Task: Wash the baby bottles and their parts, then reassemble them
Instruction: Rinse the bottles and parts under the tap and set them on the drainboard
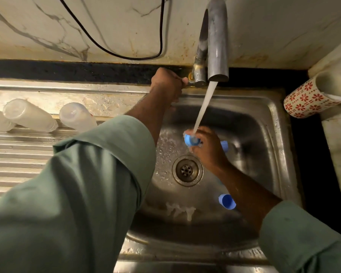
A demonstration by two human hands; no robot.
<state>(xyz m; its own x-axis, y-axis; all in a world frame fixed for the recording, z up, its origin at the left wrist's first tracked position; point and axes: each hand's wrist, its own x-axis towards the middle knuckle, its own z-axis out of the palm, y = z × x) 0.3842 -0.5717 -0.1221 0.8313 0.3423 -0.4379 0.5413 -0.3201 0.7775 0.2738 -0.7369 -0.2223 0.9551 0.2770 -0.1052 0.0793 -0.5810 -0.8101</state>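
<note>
The left hand (166, 81) curls its fingers around the tap handle behind the steel sink (272, 134). Over the sink's round drain (187, 170), the right hand (207, 146) grips a blue plastic bottle cap (191, 140) under running water (205, 103). Three clear plastic bottles (75, 116) lie left of the sink.

The sink (272, 123) sits right of the drainboard (18, 154). Three bottles (29, 115) lie on the drainboard's far part. The tap (217, 42) stands at the sink's far edge, the left hand (167, 83) on its handle. Under the tap's stream, the right hand (209, 148) holds a cap (191, 139) above the drain (187, 170). Another cap (227, 201) lies in the sink nearer, right of the drain. A mug (311, 95) lies far right of the sink.
</note>
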